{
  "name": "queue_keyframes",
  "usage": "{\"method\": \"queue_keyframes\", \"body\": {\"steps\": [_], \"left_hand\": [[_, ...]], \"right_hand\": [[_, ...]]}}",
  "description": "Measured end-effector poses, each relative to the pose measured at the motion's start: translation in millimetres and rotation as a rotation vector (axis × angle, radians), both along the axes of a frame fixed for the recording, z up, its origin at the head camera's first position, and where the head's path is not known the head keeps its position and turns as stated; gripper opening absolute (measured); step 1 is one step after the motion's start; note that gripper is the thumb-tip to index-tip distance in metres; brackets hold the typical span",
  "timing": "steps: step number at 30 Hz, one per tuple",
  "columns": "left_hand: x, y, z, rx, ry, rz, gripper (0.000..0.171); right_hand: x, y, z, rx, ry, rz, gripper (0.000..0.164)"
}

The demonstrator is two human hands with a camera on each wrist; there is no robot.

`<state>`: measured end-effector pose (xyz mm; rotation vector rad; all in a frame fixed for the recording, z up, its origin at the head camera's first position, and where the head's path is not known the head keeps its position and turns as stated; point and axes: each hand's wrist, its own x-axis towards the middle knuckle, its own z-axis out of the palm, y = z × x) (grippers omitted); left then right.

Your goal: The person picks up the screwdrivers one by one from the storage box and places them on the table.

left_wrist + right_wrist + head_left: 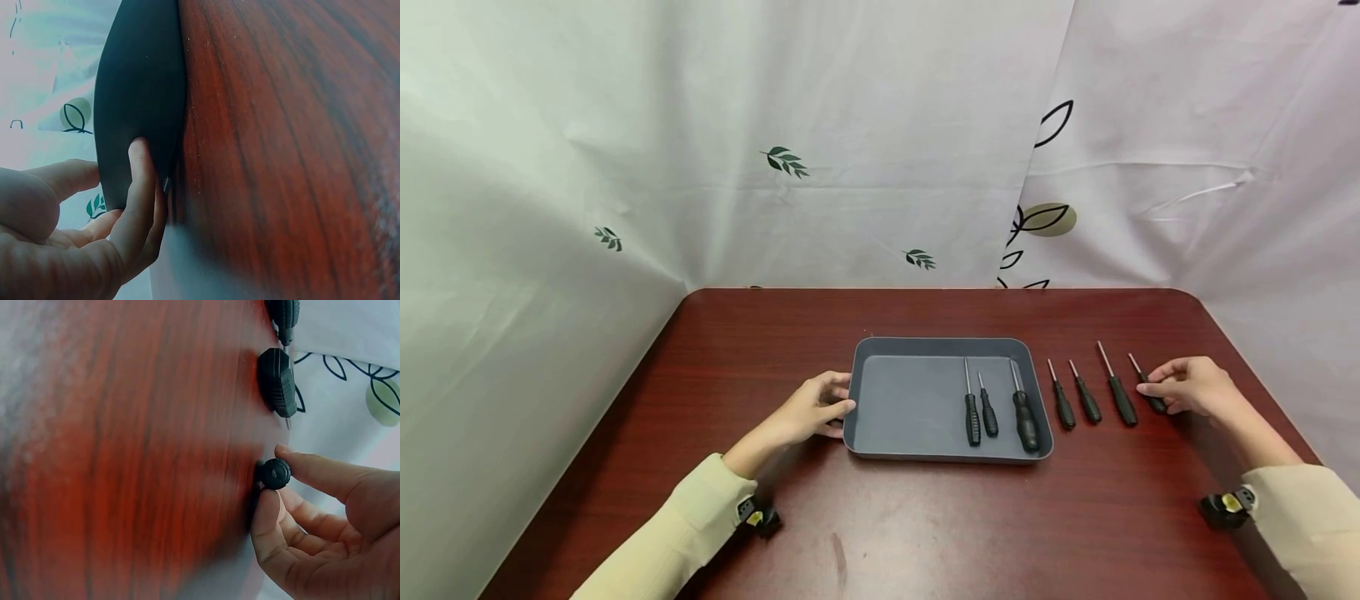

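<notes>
The left hand (811, 410) rests on the counter (880, 517) at the left wall of the grey tray (910, 400); in the left wrist view its fingers (139, 187) lie straight against the dark tray wall (140, 100), touching it without curling round it, so this grip is released; the thumb stands apart from the wall. Inside the tray, towards its right side, lie three black-handled screwdrivers, handles towards the person: a slim one (972, 417), a shorter one (988, 412) just beside it, and a thicker one (1025, 419) nearest the right wall. On the bare counter just right of the tray lie four more in a row, tips pointing away: the first (1063, 406), the second (1087, 401), a longer third (1122, 398), and the fourth screwdriver (1152, 398) at the far right. The right hand (1195, 386) sits at that last one; its handle lies under the fingertips, still flat on the counter; the right wrist view shows the round handle end (275, 473) pinched between thumb and forefinger, so this grip is grasping the fourth screwdriver; the neighbouring handle (277, 381) lies near, apart from the fingers.
</notes>
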<state>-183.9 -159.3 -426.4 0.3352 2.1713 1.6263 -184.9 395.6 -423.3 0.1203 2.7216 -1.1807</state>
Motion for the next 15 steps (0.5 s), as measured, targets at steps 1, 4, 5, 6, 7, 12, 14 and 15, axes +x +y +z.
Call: {"method": "queue_keyframes", "body": {"steps": [1, 4, 5, 6, 7, 12, 14, 15], "left_hand": [[0.0, -0.1, -0.1, 0.002, -0.001, 0.0, 0.053], [0.2, -0.4, -0.4, 0.005, -0.003, 0.0, 0.053], [0.4, -0.4, -0.3, 0.004, -0.004, -0.001, 0.053], [0.6, -0.5, 0.0, 0.004, -0.005, -0.003, 0.053], [0.8, -0.7, 0.4, 0.003, -0.007, -0.003, 0.054], [-0.4, -1.3, 3.2, -0.011, 0.001, -0.014, 0.054], [-1.6, -1.6, 3.7, -0.017, 0.004, -0.021, 0.054], [-1.7, -2.1, 4.1, -0.02, 0.001, -0.023, 0.054]], "right_hand": [[0.2, -0.2, -0.2, 0.008, 0.003, 0.0, 0.034], [0.9, -0.5, -0.5, 0.022, 0.002, 0.0, 0.035], [1.3, -0.5, -0.5, 0.022, -0.001, 0.001, 0.036], [1.6, -0.6, -0.5, 0.021, -0.003, 0.0, 0.036], [1.8, -0.6, -0.5, 0.02, -0.005, 0.0, 0.036], [3.4, -0.4, -1.2, -0.012, 0.005, -0.007, 0.036], [4.5, -0.1, -1.0, -0.031, 0.007, -0.009, 0.036], [4.9, 0.1, -0.9, -0.041, 0.007, -0.011, 0.037]]}}
